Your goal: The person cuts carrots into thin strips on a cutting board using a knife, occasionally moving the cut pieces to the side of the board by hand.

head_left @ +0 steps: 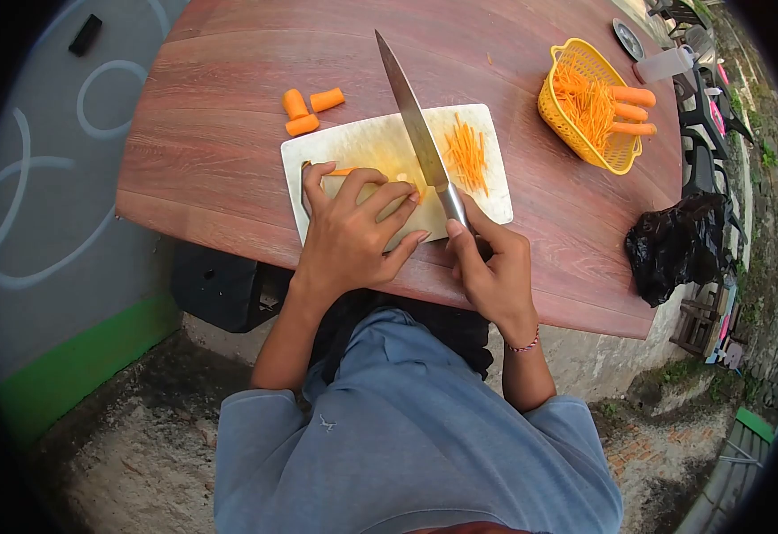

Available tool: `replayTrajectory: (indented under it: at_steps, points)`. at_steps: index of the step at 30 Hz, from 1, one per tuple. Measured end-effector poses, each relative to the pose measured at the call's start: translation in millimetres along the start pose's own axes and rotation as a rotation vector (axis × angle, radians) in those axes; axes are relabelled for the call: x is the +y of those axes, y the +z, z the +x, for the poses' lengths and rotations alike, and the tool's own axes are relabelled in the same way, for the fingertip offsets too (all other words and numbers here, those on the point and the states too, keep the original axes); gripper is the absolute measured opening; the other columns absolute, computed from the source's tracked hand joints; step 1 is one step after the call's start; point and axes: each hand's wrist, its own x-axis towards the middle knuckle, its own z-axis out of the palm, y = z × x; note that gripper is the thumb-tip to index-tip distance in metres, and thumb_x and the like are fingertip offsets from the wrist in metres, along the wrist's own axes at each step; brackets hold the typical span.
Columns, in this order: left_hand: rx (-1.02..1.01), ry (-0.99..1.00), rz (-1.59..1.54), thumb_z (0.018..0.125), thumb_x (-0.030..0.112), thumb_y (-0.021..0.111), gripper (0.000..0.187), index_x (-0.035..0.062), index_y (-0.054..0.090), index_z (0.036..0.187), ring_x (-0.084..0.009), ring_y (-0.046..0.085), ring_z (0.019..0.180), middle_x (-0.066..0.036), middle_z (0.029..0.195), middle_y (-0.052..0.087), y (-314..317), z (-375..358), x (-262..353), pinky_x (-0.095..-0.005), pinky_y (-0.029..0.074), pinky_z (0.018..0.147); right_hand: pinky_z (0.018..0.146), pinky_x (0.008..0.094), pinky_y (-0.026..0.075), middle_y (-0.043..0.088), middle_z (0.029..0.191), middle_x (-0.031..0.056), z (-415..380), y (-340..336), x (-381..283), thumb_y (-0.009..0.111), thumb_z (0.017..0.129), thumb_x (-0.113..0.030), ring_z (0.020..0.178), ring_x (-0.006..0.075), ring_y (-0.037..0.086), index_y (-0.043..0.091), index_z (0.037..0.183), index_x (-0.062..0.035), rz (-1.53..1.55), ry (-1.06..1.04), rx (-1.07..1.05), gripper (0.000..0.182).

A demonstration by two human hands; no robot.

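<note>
My right hand (496, 267) is wrapped round the handle of a long kitchen knife (414, 116), its blade pointing up and away over the white cutting board (498, 191). Curled over the middle of the board, my left hand (353, 227) presses its fingertips onto a piece of carrot (418, 197), mostly hidden beneath them. More orange shows by the index finger, a thin carrot slice (343, 172). Right of the blade lies a small heap of carrot strips (467, 156). Beyond the board's left corner are several short carrot chunks (295, 104).
A yellow basket (545, 105) holds shredded carrot (585, 102) and whole carrots (631, 113) at the right. A black plastic bag (674, 245) hangs at the table's right edge. Farther back are a translucent bottle (665, 65) and a metal plate (627, 38).
</note>
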Motion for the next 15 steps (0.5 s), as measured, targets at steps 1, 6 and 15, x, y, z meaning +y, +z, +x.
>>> replayTrajectory:
  at_steps: [1,6,15]
  points:
    - [-0.002,-0.001,-0.001,0.087,0.040,0.083,0.035,0.0117,0.085,0.108,-0.0194,0.064,0.114,0.005,0.118,0.074,0.3,0.3,-0.2,-0.0625,0.027,0.113,0.079,0.0365,0.059,0.076,0.098,0.0293,-2.0,-0.3,1.2,0.069,0.104,-0.012,0.088,0.0264,0.080,0.067,0.141,0.0041,0.040,-0.012,0.024,0.041]
    - [-0.006,-0.017,0.004,0.085,0.036,0.086,0.034,0.0128,0.085,0.109,-0.0210,0.065,0.113,0.004,0.119,0.076,-0.4,0.5,1.7,-0.0615,0.026,0.114,0.080,0.0325,0.057,0.077,0.096,0.0250,-12.5,-6.7,-5.2,0.070,0.104,-0.012,0.085,0.0164,0.074,0.067,0.142,0.0050,0.071,0.065,0.011,0.042]
    - [0.006,0.008,-0.002,0.083,0.035,0.087,0.034,0.0127,0.085,0.109,-0.0214,0.066,0.113,0.003,0.119,0.077,-0.3,0.1,1.1,-0.0598,0.028,0.113,0.071,0.0303,0.055,0.073,0.083,0.0139,-35.2,-10.2,0.3,0.070,0.105,-0.012,0.072,0.0123,0.067,0.066,0.143,0.0059,0.115,0.086,0.010,0.043]
